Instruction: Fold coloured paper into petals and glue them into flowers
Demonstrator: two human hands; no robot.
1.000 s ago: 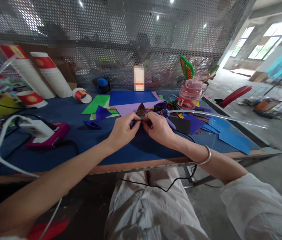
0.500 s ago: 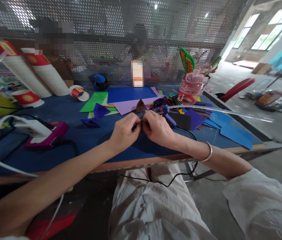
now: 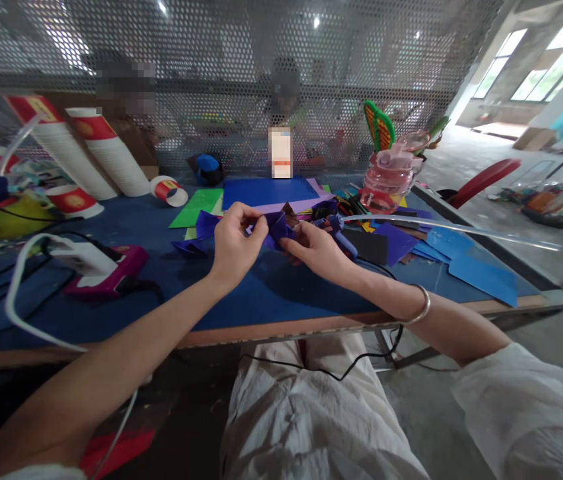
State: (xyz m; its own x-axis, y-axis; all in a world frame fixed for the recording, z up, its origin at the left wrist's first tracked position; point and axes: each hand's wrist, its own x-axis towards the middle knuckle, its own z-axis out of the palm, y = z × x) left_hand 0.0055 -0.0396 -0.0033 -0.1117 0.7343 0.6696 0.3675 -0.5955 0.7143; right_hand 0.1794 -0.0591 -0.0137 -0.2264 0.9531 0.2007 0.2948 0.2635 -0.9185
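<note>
My left hand [image 3: 235, 243] and my right hand [image 3: 317, 250] are raised a little above the blue table [image 3: 271, 297], both pinching a small folded piece of dark blue paper [image 3: 277, 227] between them. The left fingers curl over its left side; the right fingertips hold its right edge. Two other folded dark blue paper pieces [image 3: 188, 247] lie on the table just left of my left hand. A silver bangle [image 3: 421, 309] sits on my right wrist.
Coloured paper sheets [image 3: 266, 192] lie behind my hands, blue sheets [image 3: 481, 277] at the right. A blue glue gun [image 3: 341, 235], pink water bottle [image 3: 391, 183], magenta tool [image 3: 111, 270] with cables, and paper cup stacks [image 3: 106, 160] surround them. A mesh screen stands behind, with people beyond it.
My hands have lifted off the table and drawn apart slightly. The folded blue paper, hidden under my fingers before, now shows between them.
</note>
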